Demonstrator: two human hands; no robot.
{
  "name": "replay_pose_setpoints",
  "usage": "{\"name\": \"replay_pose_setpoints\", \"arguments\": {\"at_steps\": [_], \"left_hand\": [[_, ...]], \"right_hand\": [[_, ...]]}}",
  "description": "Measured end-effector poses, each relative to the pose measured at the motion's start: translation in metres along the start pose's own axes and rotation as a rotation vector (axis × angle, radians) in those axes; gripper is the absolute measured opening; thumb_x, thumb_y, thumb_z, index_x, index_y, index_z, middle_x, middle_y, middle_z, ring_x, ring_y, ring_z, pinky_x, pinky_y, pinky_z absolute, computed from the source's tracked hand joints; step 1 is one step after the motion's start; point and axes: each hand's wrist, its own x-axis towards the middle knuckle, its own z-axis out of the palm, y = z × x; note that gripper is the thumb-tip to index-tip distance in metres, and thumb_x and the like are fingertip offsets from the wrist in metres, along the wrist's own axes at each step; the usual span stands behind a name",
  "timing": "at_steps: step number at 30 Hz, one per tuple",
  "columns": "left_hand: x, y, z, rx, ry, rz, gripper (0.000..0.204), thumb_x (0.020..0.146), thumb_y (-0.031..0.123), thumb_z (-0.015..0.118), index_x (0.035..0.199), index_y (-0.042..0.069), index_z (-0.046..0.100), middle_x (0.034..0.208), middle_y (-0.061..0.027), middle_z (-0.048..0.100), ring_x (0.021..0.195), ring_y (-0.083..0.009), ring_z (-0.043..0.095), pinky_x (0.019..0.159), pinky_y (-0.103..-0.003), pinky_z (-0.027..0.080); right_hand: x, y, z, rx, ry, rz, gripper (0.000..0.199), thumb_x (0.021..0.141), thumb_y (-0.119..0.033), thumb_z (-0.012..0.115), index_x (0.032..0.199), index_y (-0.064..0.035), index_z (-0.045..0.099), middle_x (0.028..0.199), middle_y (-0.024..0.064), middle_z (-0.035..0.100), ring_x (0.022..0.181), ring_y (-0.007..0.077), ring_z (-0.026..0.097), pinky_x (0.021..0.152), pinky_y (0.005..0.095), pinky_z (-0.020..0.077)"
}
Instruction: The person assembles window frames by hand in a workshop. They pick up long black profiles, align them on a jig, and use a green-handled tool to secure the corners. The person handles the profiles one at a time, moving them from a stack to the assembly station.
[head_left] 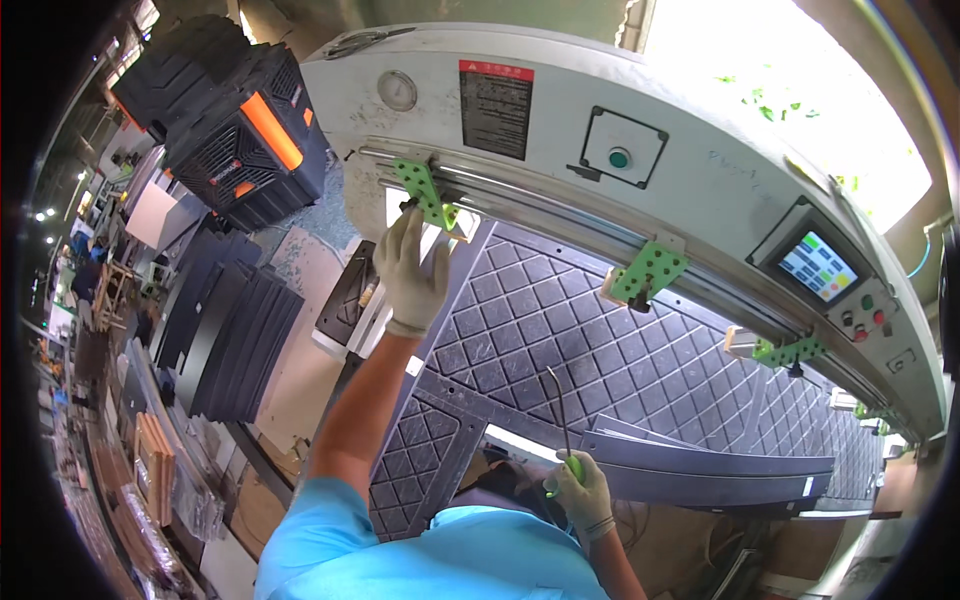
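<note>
My left hand (408, 280), in a pale glove, reaches up to the leftmost green bracket (424, 192) on the machine's rail. Its fingers are stretched out, with the thumb apart, and the fingertips meet or almost meet a black knob (407, 205) under the bracket. Close to my body, my gloved right hand (583, 492) is closed round a green-handled tool (574, 466) with a long thin shaft bent at its tip. It looks like an air blow gun. The shaft points away from me over the dark table (540, 320) with its diamond-pattern surface.
The white machine beam (560, 110) spans the far side, with a touch screen (818, 265) at right. More green brackets (650, 270) hang from its rail. Dark panels (700, 465) lie at the near right; others (225, 340) are stacked left, below a black-orange case (245, 140).
</note>
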Motion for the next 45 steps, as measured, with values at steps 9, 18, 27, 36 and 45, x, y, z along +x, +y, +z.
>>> {"name": "replay_pose_setpoints", "arguments": {"at_steps": [9,18,27,36,45], "left_hand": [[0.104,0.147,0.081,-0.313,-0.166,0.266,0.063,0.091,0.017,0.074,0.151,0.012,0.057,0.148,-0.0176,0.058,0.127,-0.0398,0.060,0.108,-0.055,0.048],[0.098,0.169,0.089,-0.228,-0.194,0.050,0.057,0.090,0.015,0.069,0.146,0.013,0.062,0.144,-0.0129,0.058,0.130,-0.0365,0.058,0.110,-0.054,0.047],[0.030,0.144,0.064,-0.535,-0.009,-0.071,0.050,0.087,0.016,0.078,0.136,0.008,0.069,0.137,-0.0210,0.066,0.121,-0.0422,0.065,0.106,-0.054,0.050],[-0.244,-0.047,-0.063,0.234,-0.475,-0.453,0.056,0.085,0.027,0.083,0.137,0.010,0.069,0.145,-0.0195,0.064,0.138,-0.0383,0.057,0.117,-0.053,0.044],[-0.305,-0.055,-0.162,0.384,-0.757,-0.579,0.072,0.088,0.036,0.080,0.151,0.008,0.060,0.158,-0.0218,0.050,0.143,-0.0450,0.051,0.119,-0.056,0.045]], "right_hand": [[0.015,-0.005,-0.004,-0.213,-0.027,-0.091,0.028,0.108,-0.019,0.070,0.127,0.0013,0.068,0.096,0.0061,0.074,0.087,0.0121,0.071,0.078,0.0298,0.0587],[-0.014,-0.025,-0.008,-0.056,-0.006,-0.084,0.022,0.107,-0.006,0.065,0.127,0.0015,0.060,0.093,0.0067,0.070,0.085,0.0143,0.069,0.078,0.0314,0.0592],[-0.014,-0.003,-0.009,-0.271,0.037,-0.230,0.025,0.105,-0.008,0.067,0.128,-0.0022,0.059,0.096,0.0069,0.072,0.080,0.0127,0.069,0.073,0.0301,0.0580],[0.007,-0.029,0.023,-0.727,-0.008,-0.392,0.041,0.102,-0.017,0.071,0.138,-0.0047,0.056,0.096,0.0201,0.075,0.084,0.0359,0.078,0.075,0.0446,0.0599],[0.040,-0.021,0.079,-0.768,-0.045,-0.464,0.040,0.102,-0.023,0.071,0.135,-0.0088,0.055,0.111,0.0253,0.076,0.099,0.0512,0.074,0.085,0.0561,0.0594]]}}
